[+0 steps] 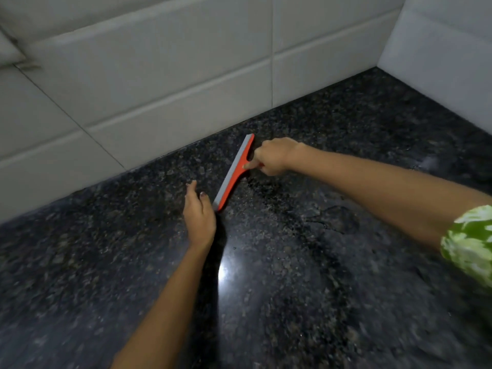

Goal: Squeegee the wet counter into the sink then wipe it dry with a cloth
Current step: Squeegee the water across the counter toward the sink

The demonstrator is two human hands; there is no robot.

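A red squeegee (234,173) with a grey rubber blade rests edge-down on the dark speckled granite counter (306,275), close to the back wall. My right hand (271,155) is closed around its handle, index finger pressed along the red neck. My left hand (198,214) lies flat and open on the counter, fingers together, just left of the blade's near end. A film of water shows as darker patches to the right of the blade. No sink and no cloth are in view.
White wall tiles (159,89) run along the back of the counter, and a second tiled wall (439,62) closes the corner at the right. A bright light reflection (223,272) sits on the granite by my left forearm.
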